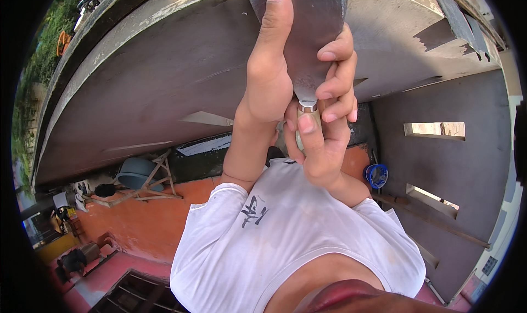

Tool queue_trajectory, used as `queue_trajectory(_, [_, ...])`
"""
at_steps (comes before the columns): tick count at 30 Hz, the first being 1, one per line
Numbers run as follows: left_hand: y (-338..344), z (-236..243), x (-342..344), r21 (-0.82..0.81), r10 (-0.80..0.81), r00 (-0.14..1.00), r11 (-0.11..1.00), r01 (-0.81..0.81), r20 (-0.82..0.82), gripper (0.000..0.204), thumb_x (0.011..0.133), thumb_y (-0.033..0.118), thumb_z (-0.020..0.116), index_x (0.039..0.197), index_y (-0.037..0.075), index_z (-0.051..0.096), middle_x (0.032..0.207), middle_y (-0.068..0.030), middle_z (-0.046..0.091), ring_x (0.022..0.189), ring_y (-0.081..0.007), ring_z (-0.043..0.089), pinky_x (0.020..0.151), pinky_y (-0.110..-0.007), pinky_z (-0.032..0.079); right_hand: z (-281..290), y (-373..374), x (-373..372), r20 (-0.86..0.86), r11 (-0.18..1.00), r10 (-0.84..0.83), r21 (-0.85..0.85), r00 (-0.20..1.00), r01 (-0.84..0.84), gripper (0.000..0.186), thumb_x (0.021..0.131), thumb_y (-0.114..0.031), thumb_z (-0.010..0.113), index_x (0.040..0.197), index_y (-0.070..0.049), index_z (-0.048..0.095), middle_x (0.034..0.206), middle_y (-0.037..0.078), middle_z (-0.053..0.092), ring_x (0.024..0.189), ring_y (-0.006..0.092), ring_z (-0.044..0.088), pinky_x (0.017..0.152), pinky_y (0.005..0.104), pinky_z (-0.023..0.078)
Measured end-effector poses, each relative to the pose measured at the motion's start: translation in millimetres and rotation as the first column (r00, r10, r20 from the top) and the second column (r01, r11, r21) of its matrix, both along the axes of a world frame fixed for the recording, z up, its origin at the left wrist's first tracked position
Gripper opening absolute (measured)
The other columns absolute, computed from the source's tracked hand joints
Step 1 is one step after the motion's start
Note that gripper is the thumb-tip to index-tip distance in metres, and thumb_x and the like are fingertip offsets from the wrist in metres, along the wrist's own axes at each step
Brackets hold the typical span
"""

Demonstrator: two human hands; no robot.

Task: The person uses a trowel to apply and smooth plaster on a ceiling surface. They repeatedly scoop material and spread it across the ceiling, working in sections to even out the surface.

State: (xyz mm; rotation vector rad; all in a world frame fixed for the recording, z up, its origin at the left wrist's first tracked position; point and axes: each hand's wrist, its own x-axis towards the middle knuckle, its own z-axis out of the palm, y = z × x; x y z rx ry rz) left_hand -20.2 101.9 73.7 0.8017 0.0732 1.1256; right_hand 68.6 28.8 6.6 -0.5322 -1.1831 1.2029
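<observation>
A putty knife with a broad grey metal blade (315,44) is upright in front of me, its blade running past the top edge of the view. My left hand (269,77) grips around the blade, thumb stretched up along its left side. Fingertips curl in at the blade's right edge and seem to belong to that same hand. Lower down, my right hand (326,154) closes on the pale handle (300,140), just under the shiny metal collar. Its thumb presses the front of the handle, while its other fingers wrap behind, partly hidden.
A grey plastered wall (164,77) curves across behind the hands. Another grey wall (439,170) with slot openings stands right, near a blue bucket (376,175). At left are a grey tub (137,173) and a wooden trestle (159,175), above an orange surface (137,225).
</observation>
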Motion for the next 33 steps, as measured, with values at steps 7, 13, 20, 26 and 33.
queue_trajectory(7, [-2, -15, 4, 0.007, -0.042, 0.993, 0.999, 0.041, 0.109, 0.073, 0.092, 0.078, 0.013, 0.07, 0.011, 0.034, 0.049, -0.0063, 0.039, 0.034, -0.0197, 0.043, 0.048, -0.039, 0.051, -1, -5, -2, -0.193, 0.998, 0.054, -0.007, 0.98, -0.056, 0.017, 0.095, -0.002, 0.051, 0.107, -0.002, 0.04, 0.127, 0.016, 0.039, 0.103, 0.0139, 0.048, 0.086, 0.0313, 0.044])
queue_trajectory(13, [0, -18, 3, 0.005, -0.062, 0.994, 0.998, 0.062, 0.086, 0.073, 0.093, 0.077, 0.013, 0.071, 0.01, 0.034, 0.049, -0.0069, 0.039, 0.036, -0.0212, 0.045, 0.048, -0.039, 0.051, 0, -3, -7, -0.244, 0.998, 0.036, -0.046, 0.969, -0.048, 0.016, 0.094, -0.002, 0.05, 0.107, -0.003, 0.04, 0.128, 0.016, 0.038, 0.105, 0.0145, 0.048, 0.088, 0.0323, 0.044])
queue_trajectory(20, [-1, -12, 4, 0.021, -0.034, 0.997, 0.999, 0.032, 0.068, 0.073, 0.093, 0.076, 0.013, 0.071, 0.01, 0.034, 0.048, -0.0069, 0.039, 0.036, -0.0217, 0.046, 0.046, -0.039, 0.051, -3, -1, -3, -0.24, 0.996, 0.084, 0.043, 0.967, -0.076, 0.015, 0.094, -0.001, 0.05, 0.105, -0.003, 0.04, 0.129, 0.016, 0.037, 0.112, 0.0153, 0.044, 0.093, 0.0336, 0.043])
queue_trajectory(26, [-1, -15, 2, 0.019, -0.069, 0.996, 0.997, 0.068, 0.05, 0.072, 0.093, 0.077, 0.013, 0.071, 0.012, 0.034, 0.049, -0.0065, 0.04, 0.036, -0.0219, 0.049, 0.047, -0.04, 0.052, 0, -5, -5, -0.177, 1.0, 0.003, 0.022, 0.984, 0.0, 0.013, 0.095, -0.001, 0.051, 0.105, -0.002, 0.043, 0.123, 0.015, 0.041, 0.098, 0.0139, 0.048, 0.081, 0.0324, 0.044])
queue_trajectory(33, [-5, -11, 3, -0.033, -0.041, 0.999, 0.999, 0.041, 0.01, 0.071, 0.092, 0.077, 0.014, 0.072, 0.012, 0.034, 0.051, -0.006, 0.041, 0.037, -0.0211, 0.048, 0.05, -0.04, 0.052, 1, -8, 0, -0.177, 0.999, 0.025, -0.036, 0.984, -0.032, 0.008, 0.096, -0.003, 0.05, 0.101, 0.003, 0.048, 0.108, 0.013, 0.05, 0.088, 0.0114, 0.049, 0.076, 0.0293, 0.043])
